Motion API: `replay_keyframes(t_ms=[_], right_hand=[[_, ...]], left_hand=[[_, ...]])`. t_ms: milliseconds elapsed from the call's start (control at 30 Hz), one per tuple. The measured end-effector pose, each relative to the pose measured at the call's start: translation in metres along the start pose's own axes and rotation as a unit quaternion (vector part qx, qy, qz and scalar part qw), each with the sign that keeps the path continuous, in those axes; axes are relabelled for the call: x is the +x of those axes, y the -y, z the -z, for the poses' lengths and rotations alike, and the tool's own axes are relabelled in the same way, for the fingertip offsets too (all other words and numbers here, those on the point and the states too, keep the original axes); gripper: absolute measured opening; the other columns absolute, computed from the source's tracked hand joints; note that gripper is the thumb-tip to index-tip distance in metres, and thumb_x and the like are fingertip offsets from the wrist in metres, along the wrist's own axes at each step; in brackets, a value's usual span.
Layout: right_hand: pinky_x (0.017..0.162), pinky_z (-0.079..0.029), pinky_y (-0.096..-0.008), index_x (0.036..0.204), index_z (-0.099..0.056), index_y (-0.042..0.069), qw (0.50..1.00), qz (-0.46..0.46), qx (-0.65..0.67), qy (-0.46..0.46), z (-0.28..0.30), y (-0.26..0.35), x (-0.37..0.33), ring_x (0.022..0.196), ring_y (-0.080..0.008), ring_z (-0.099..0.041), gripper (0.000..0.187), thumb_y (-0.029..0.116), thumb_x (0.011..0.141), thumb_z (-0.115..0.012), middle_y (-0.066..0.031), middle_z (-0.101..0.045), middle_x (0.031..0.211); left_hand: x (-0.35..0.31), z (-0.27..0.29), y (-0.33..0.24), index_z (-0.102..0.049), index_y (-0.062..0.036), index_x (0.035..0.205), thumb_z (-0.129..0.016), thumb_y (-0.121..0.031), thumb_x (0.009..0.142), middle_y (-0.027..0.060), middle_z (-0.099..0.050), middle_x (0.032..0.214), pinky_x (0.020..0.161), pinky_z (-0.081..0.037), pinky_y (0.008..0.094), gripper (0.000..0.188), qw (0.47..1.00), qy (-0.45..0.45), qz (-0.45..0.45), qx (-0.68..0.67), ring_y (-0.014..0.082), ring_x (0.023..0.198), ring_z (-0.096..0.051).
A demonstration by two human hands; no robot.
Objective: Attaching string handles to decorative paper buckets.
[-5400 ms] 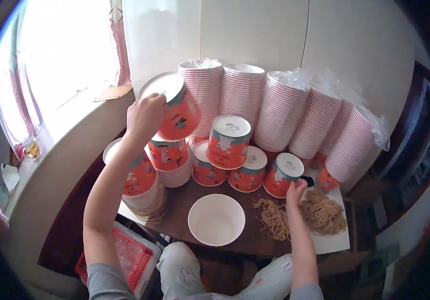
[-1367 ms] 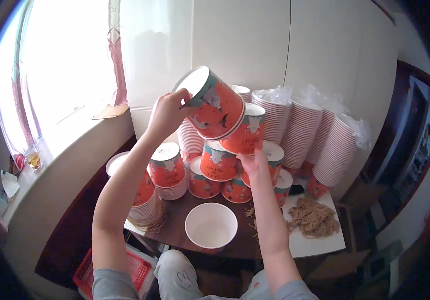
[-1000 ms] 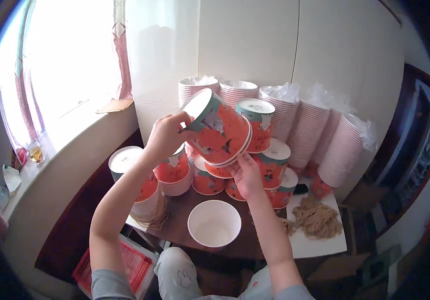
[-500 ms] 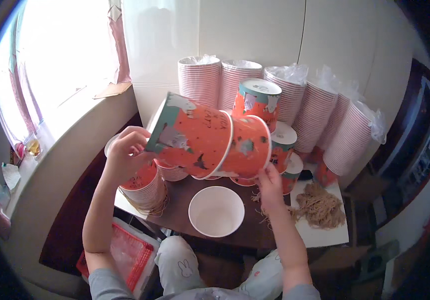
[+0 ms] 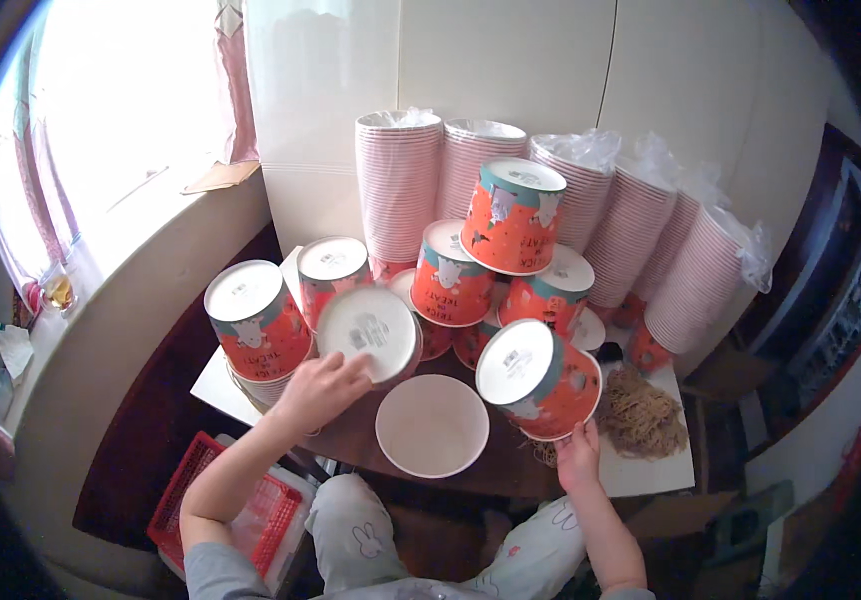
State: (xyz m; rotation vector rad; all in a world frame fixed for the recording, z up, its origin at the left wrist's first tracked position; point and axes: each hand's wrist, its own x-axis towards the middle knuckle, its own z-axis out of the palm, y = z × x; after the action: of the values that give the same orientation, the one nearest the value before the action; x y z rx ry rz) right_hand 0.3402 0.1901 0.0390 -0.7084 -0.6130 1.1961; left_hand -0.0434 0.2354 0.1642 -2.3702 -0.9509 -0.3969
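My right hand [image 5: 579,458] grips the lower rim of an orange paper bucket [image 5: 579,385] with a teal band, tilted so its white base faces me. My left hand [image 5: 329,388] is closed at the base edge of another paper bucket [image 5: 369,330], whose white base is turned towards me; its fingers are slightly blurred. Between my hands an open white bucket [image 5: 433,425] stands mouth up on the brown table. Upside-down orange buckets are stacked behind, one [image 5: 516,220] sitting highest. To the left, another inverted bucket [image 5: 256,320] tops a stack.
Tall columns of nested cups [image 5: 399,185] in plastic line the wall. Brown twine [image 5: 641,415] lies in a heap at the table's right end. A red basket [image 5: 276,520] stands low at the left, near my knees. A window sill [image 5: 181,215] runs along the left.
The two nested buckets have come apart. My left hand has moved down and inward with one; my right hand has swung the other lower and to the right.
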Motion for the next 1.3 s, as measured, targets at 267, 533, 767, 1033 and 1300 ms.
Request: replay_keyframes(t_ms=[267,533,767,1033,1300], right_hand=[[0.093,-0.039,-0.0374,0.116,-0.043,0.009,0.979,-0.195,0.049,-0.022,0.009,-0.026,0.013,0.108,-0.0217,-0.048,0.025,0.010,0.091,-0.039,-0.0067,-0.048,0.118],[0.090,-0.043,-0.0380,0.111,-0.047,0.008,0.966,-0.258,-0.010,-0.029,0.000,-0.080,0.047,0.104,-0.0206,-0.052,0.023,0.014,0.090,-0.043,-0.0068,-0.054,0.112],[0.091,-0.042,-0.0424,0.114,-0.045,0.003,0.901,-0.386,-0.193,0.044,0.005,-0.071,0.049,0.103,-0.0304,-0.051,0.030,0.020,0.090,-0.046,-0.0141,-0.052,0.112],[0.089,-0.043,-0.0416,0.117,-0.041,0.000,0.914,-0.373,-0.146,0.065,0.001,-0.064,0.045,0.100,-0.0276,-0.051,0.031,0.015,0.089,-0.044,-0.0140,-0.050,0.113],[0.079,-0.046,-0.0341,0.116,-0.041,0.004,0.944,-0.195,-0.265,0.013,-0.046,-0.029,0.018,0.096,-0.0197,-0.050,0.031,0.011,0.086,-0.047,-0.0094,-0.047,0.110]], left_hand=[[-0.002,-0.052,0.006,-0.053,-0.0090,0.084,-0.051,-0.013,0.075,0.0023,-0.056,0.108,0.060,-0.052,0.0306,0.011,0.991,0.074,0.022,-0.113,0.0199,0.086,-0.055],[0.001,-0.082,0.015,-0.055,-0.0045,0.082,-0.054,-0.011,0.071,0.0050,-0.058,0.098,0.065,-0.052,0.0316,0.013,0.988,0.071,0.038,-0.130,0.0217,0.092,-0.054],[0.061,-0.066,0.067,-0.056,-0.0013,0.085,-0.058,-0.018,0.071,0.0118,-0.057,0.093,0.072,-0.047,0.0354,0.021,0.954,-0.143,0.235,0.120,0.0238,0.090,-0.056],[0.065,-0.105,0.108,-0.062,-0.0080,0.081,-0.056,-0.017,0.074,0.0076,-0.063,0.081,0.069,-0.048,0.0360,0.013,0.941,0.071,0.312,0.111,0.0218,0.078,-0.063],[0.072,-0.072,0.124,-0.062,-0.0052,0.080,-0.052,-0.008,0.074,0.0148,-0.063,0.079,0.066,-0.052,0.0386,0.013,0.937,0.055,0.344,0.011,0.0286,0.076,-0.064]])
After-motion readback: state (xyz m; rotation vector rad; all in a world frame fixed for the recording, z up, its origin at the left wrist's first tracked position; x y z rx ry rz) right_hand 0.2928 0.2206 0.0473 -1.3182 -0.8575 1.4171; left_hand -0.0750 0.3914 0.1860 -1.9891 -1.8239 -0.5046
